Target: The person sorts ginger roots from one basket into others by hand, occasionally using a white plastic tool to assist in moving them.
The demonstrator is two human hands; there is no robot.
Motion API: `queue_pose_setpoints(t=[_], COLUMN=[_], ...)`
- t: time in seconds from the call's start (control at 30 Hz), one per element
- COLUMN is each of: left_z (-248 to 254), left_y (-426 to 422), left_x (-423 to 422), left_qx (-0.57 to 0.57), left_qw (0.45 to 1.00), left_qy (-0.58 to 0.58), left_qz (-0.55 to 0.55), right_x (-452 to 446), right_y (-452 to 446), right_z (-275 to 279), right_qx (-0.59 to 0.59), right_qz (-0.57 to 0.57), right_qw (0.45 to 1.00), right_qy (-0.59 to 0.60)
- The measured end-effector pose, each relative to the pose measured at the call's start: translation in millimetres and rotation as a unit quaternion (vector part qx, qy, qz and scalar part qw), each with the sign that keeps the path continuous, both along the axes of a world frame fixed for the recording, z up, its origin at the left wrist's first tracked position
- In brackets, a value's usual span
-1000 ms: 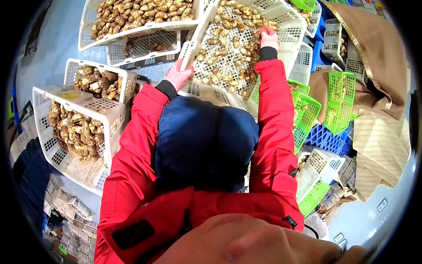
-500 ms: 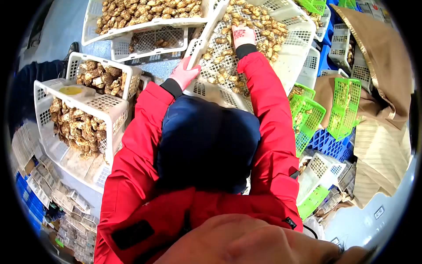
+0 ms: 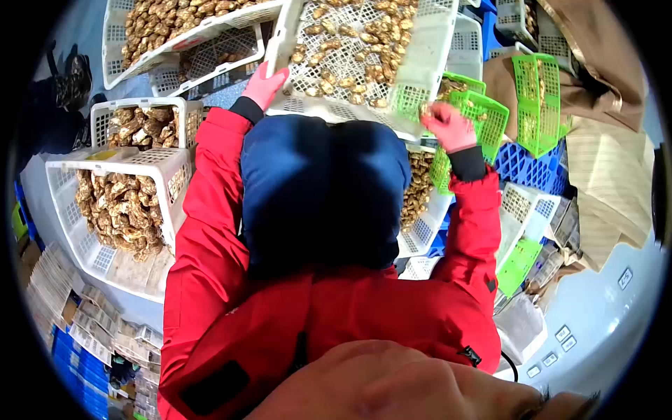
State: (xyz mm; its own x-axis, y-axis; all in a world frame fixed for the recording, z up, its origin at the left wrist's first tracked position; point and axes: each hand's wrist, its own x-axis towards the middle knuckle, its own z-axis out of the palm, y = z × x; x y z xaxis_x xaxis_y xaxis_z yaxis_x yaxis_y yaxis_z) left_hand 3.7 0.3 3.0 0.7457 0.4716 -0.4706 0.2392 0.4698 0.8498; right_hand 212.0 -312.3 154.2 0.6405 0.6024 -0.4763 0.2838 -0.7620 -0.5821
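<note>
My left hand (image 3: 263,87), in a pinkish glove, is closed on the left rim of a white plastic crate (image 3: 423,66). Spread over this crate's mesh floor are many small, lumpy brown-and-cream pieces (image 3: 381,42), whose kind I cannot make out. Off the crate's right front corner, my right hand (image 3: 451,127), gloved alike, pinches what looks like one such brown piece (image 3: 425,109). Beside that hand stands a green basket (image 3: 490,119) with a few pieces inside.
Larger brown lumps fill white crates (image 3: 164,183) at left. Another full white crate (image 3: 262,12) sits at upper left. Brown pieces (image 3: 418,185) lie in a lower crate by my right knee. A second green basket (image 3: 537,105) and brown cloth (image 3: 595,77) are at right. Someone's dark-clothed legs (image 3: 52,122) show at far left.
My right hand has left the pieces inside the white crate and moved right and down, out to the green basket. My left hand stays on the crate's rim. The whole view has shifted.
</note>
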Motion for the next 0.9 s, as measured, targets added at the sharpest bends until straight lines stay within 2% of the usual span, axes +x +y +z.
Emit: queue_pose_setpoints(t=[0.03, 0.1, 0.13, 0.23, 0.27, 0.3, 0.33, 0.37, 0.4, 0.47, 0.5, 0.53, 0.67, 0.77, 0.83, 0.9], left_z=[-16.0, -23.8, -23.4, -12.1, -9.7, -11.7, -15.7, -18.6, -8.2, -6.7, -6.7, -7.8, -12.3, -4.9, 8.2, 5.4], left_y=[4.5, 6.4, 5.7, 1.5, 4.6, 5.5, 5.3, 5.3, 0.6, 1.1, 3.9, 2.3, 5.1, 2.5, -1.1, -1.7], left_x=[-1.8, 0.2, 0.4, 1.7, 2.6, 2.2, 0.5, -1.4, 0.3, 1.9, 1.1, 1.3, -1.4, -0.3, -0.1, 0.7], left_qx=[0.107, 0.043, 0.084, 0.046, 0.130, 0.108, 0.085, 0.061, -0.013, 0.002, 0.012, 0.008, 0.056, 0.057, 0.022, -0.009], left_qw=[0.993, 0.998, 0.996, 0.999, 0.990, 0.993, 0.996, 0.998, 1.000, 1.000, 0.999, 1.000, 0.998, 0.998, 1.000, 1.000], left_qy=[0.031, 0.016, 0.015, 0.011, 0.017, 0.011, 0.006, 0.001, -0.013, 0.013, 0.026, 0.007, 0.023, 0.015, 0.016, -0.013], left_qz=[-0.035, -0.042, -0.037, -0.023, -0.055, -0.048, -0.040, -0.033, 0.010, -0.010, -0.017, -0.006, -0.036, -0.014, -0.015, 0.005], right_x=[-12.8, -42.5, -41.0, -27.4, -13.5, -6.8, -8.8, -6.3, -2.6, -10.3, -19.2, -23.3, -12.5, -12.7, -3.6, 2.2], right_y=[-36.5, -81.1, -84.5, -53.9, -57.6, -24.9, 24.1, 55.2, 83.0, 111.9, 126.9, 138.3, 126.5, 142.7, 128.2, 108.8], right_z=[-4.0, 5.0, 4.2, 15.9, -24.8, -33.1, -15.0, -34.0, -66.9, -115.2, -117.1, -116.3, -166.1, -121.4, -137.8, -135.9], right_qx=[-0.041, -0.182, -0.167, -0.159, -0.006, 0.052, -0.028, -0.076, -0.146, -0.258, -0.296, -0.350, -0.270, -0.309, -0.245, -0.116], right_qz=[0.020, 0.075, 0.048, -0.037, -0.033, -0.004, 0.084, 0.152, 0.214, 0.327, 0.380, 0.381, 0.366, 0.349, 0.263, 0.101], right_qw=[0.998, 0.978, 0.983, 0.987, 0.999, 0.999, 0.995, 0.982, 0.961, 0.900, 0.864, 0.846, 0.872, 0.872, 0.920, 0.988], right_qy=[0.051, -0.072, -0.058, -0.011, 0.000, 0.012, -0.053, -0.075, -0.093, -0.130, -0.150, -0.124, -0.180, -0.153, -0.154, -0.006])
